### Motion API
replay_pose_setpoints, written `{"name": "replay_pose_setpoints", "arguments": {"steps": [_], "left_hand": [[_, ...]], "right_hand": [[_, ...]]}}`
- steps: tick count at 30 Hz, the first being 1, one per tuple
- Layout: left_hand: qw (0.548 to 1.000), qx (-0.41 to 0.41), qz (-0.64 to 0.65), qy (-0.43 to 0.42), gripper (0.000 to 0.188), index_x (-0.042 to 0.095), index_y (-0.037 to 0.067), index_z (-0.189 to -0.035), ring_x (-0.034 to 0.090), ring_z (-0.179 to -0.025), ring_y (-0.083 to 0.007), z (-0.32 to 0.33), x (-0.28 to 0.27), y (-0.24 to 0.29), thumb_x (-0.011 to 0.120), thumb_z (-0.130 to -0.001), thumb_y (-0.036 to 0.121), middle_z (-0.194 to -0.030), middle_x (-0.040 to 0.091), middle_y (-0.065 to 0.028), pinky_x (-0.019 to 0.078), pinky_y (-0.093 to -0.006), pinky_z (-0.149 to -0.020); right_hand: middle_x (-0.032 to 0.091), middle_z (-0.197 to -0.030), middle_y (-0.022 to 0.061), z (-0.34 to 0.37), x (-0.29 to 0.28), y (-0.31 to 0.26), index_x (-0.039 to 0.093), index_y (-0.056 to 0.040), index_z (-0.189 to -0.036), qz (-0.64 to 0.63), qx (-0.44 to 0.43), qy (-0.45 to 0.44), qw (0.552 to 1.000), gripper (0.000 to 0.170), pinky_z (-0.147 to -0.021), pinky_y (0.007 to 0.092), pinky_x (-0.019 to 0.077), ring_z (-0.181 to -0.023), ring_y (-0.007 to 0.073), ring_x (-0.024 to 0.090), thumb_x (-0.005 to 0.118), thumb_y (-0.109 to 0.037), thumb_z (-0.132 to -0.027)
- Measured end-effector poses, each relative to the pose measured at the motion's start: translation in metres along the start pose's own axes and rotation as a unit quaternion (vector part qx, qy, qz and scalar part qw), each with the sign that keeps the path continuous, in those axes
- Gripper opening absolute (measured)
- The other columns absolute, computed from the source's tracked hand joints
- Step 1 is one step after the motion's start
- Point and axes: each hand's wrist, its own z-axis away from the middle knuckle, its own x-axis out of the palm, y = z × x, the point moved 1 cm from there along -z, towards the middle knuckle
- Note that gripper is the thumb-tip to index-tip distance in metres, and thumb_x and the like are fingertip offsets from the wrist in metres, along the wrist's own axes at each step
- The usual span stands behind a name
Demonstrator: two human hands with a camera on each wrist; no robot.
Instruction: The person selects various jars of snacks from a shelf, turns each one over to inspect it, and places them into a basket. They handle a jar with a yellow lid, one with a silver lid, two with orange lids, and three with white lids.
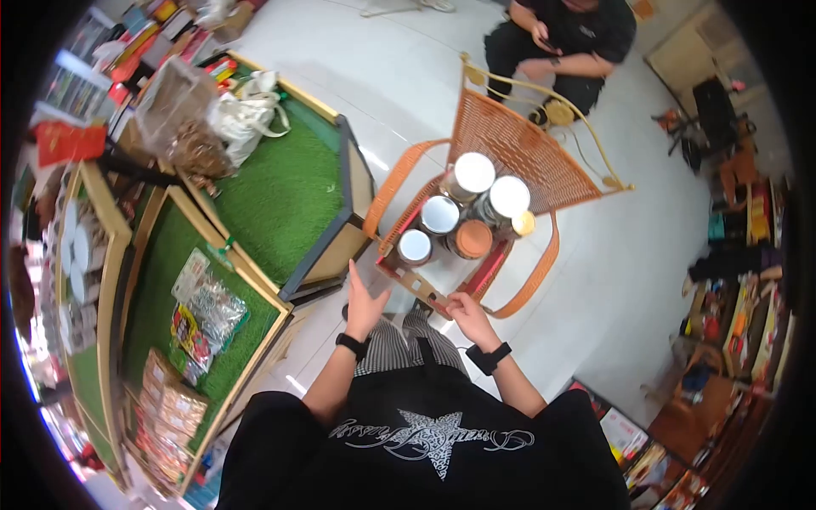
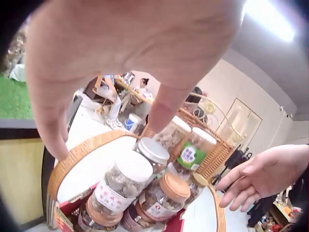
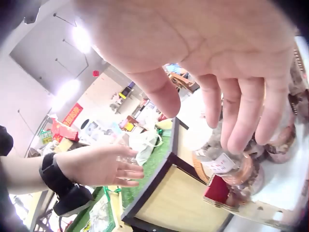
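Note:
Several clear jars with lids stand in a shallow red-edged cardboard tray on a wicker armchair. Among them are a jar with an orange lid, a silver-lidded jar and a green-labelled jar. One white-lidded jar sits stacked on another. My left hand, fingers extended and thumb apart, is beside the tray's left near corner. Near the tray's front edge is my right hand, its fingers loosely bent and spread. Neither hand grips a jar.
Curved orange armrests flank the tray. To the left stand wood-edged display bins lined with green turf, holding bags of goods. A seated person is beyond the chair. Shelves with goods line the right side.

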Motion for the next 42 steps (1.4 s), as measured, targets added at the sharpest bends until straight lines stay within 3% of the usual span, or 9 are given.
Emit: {"name": "replay_pose_setpoints", "arguments": {"steps": [7,8,10,13,17,21,30,34,42], "left_hand": [[0.974,-0.108,0.148,0.133,0.091,0.003,0.007,-0.141,0.044,-0.115,-0.0389,0.067,-0.102,-0.016,0.065,-0.075,0.018,-0.132,0.031,-0.0315,0.0398,-0.0457,-0.090],[0.962,-0.092,0.181,0.182,0.084,0.014,0.007,-0.140,0.046,-0.113,-0.0379,0.088,-0.123,-0.051,0.066,-0.075,0.020,-0.130,0.035,-0.0293,0.0407,-0.0443,-0.090],[0.960,-0.102,0.169,0.200,0.070,0.030,0.006,-0.135,0.049,-0.112,-0.0336,0.112,-0.150,-0.068,0.065,-0.076,0.023,-0.127,0.043,-0.0242,0.0416,-0.0412,-0.089],[0.953,-0.113,0.157,0.232,0.057,0.042,0.005,-0.128,0.051,-0.111,-0.0289,0.152,-0.191,-0.080,0.064,-0.078,0.024,-0.125,0.048,-0.0178,0.0423,-0.0378,-0.088],[0.940,-0.099,0.182,0.270,0.051,0.046,0.005,-0.125,0.052,-0.109,-0.0256,0.208,-0.246,-0.102,0.062,-0.080,0.023,-0.122,0.051,-0.0130,0.0424,-0.0355,-0.088],[0.922,-0.131,0.196,0.309,0.047,0.044,0.000,-0.125,0.050,-0.111,-0.0261,0.265,-0.293,-0.127,0.059,-0.083,0.017,-0.121,0.051,-0.0173,0.0412,-0.0350,-0.092],[0.832,-0.133,0.298,0.449,0.044,0.046,0.000,-0.122,0.052,-0.109,-0.0252,0.360,-0.319,-0.176,0.059,-0.084,0.017,-0.116,0.054,-0.0197,0.0432,-0.0340,-0.090],[0.810,-0.149,0.315,0.471,0.041,0.046,-0.001,-0.121,0.052,-0.110,-0.0238,0.374,-0.320,-0.186,0.057,-0.085,0.016,-0.116,0.054,-0.0189,0.0421,-0.0327,-0.091],[0.756,-0.054,0.359,0.544,0.024,0.052,-0.002,-0.110,0.054,-0.101,-0.0165,0.345,-0.381,-0.183,0.048,-0.088,0.004,-0.108,0.058,-0.0114,0.0412,-0.0270,-0.089]], "right_hand": [[0.060,-0.092,0.0099,0.013,0.043,-0.077,0.050,0.0005,-0.110,0.076,-0.047,-0.132,0.987,0.029,-0.075,0.0279,0.0457,-0.084,0.0165,0.059,0.054,-0.012,-0.084],[0.061,-0.096,0.0095,0.008,0.069,-0.099,0.050,-0.0001,-0.112,0.073,-0.061,-0.186,0.978,0.030,-0.079,0.0273,0.0451,-0.089,0.0150,0.058,0.053,-0.013,-0.085],[0.059,-0.096,0.0101,0.009,0.098,-0.111,0.050,0.0001,-0.111,0.098,-0.110,-0.216,0.965,0.030,-0.075,0.0277,0.0460,-0.086,0.0160,0.057,0.054,-0.013,-0.085],[0.059,-0.097,0.0096,0.018,0.152,-0.133,0.051,-0.0007,-0.111,0.066,-0.124,-0.259,0.956,0.029,-0.079,0.0275,0.0450,-0.090,0.0160,0.057,0.054,-0.012,-0.084],[0.059,-0.100,0.0106,0.046,0.226,-0.167,0.052,0.0000,-0.111,0.094,-0.168,-0.297,0.935,0.028,-0.080,0.0274,0.0442,-0.093,0.0159,0.056,0.053,-0.010,-0.085],[0.060,-0.101,0.0101,0.066,0.306,-0.169,0.052,0.0004,-0.111,0.019,-0.188,-0.362,0.913,0.027,-0.081,0.0272,0.0436,-0.092,0.0155,0.056,0.052,-0.009,-0.085],[0.060,-0.100,0.0082,0.112,0.412,-0.174,0.054,-0.0015,-0.109,0.061,-0.189,-0.478,0.856,0.024,-0.082,0.0263,0.0437,-0.093,0.0143,0.057,0.054,-0.009,-0.086],[0.058,-0.102,0.0088,0.119,0.442,-0.189,0.051,0.0008,-0.111,0.068,-0.147,-0.530,0.832,0.024,-0.085,0.0269,0.0434,-0.097,0.0146,0.055,0.049,-0.005,-0.087],[0.057,-0.103,0.0082,0.107,0.495,-0.237,0.051,0.0002,-0.112,0.045,-0.170,-0.551,0.816,0.026,-0.084,0.0267,0.0425,-0.098,0.0144,0.054,0.050,-0.005,-0.087]]}}
